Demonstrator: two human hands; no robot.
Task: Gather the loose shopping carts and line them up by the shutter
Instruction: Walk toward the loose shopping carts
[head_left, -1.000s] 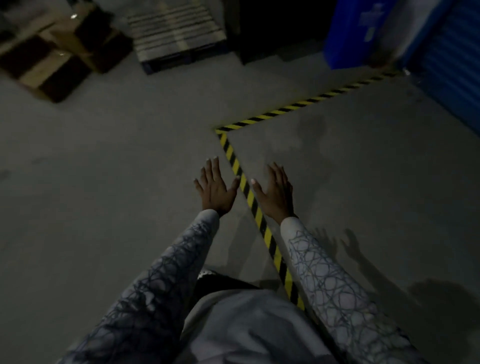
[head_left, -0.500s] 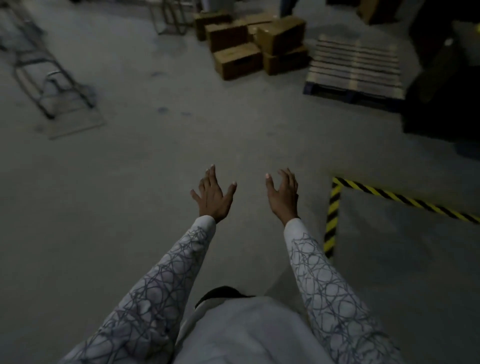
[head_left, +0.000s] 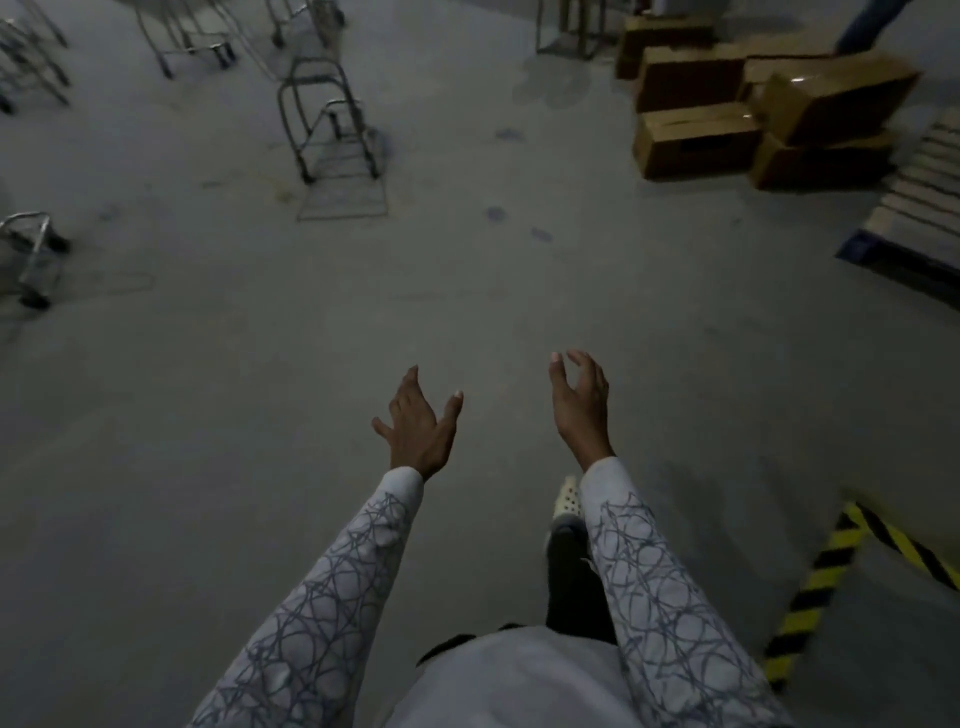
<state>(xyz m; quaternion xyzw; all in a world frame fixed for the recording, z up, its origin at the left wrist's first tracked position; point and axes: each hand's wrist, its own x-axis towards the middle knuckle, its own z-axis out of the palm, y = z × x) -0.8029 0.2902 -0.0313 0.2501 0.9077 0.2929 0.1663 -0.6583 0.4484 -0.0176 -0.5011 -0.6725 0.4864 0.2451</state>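
Left hand (head_left: 418, 431) and right hand (head_left: 579, 410) both released, fingers loose, holding nothing; shopping cart (head_left: 337, 161) ahead-left; cardboard boxes (head_left: 696, 137) blurred, labels illegible.

Views: one, worn on the person's head.
Position: high above the floor (head_left: 467, 291), directly over the person's own sleeves (head_left: 332, 597), which run in from the bottom edge.
Facing: forward and steeply down, toward the cart (head_left: 332, 140) standing up-frame, left of centre.
Nearness: close to the left hand (head_left: 418, 426) and right hand (head_left: 579, 405), both held out below the cart, which stands well beyond them.
Coverage: wide-angle, bent at the edges. It takes in cardboard boxes (head_left: 753, 119) right of the cart, a pallet (head_left: 919, 208) farther right, and striped floor tape (head_left: 821, 587) far to the cart's lower right.
Clarity: dim, blurred around and behind the cart.
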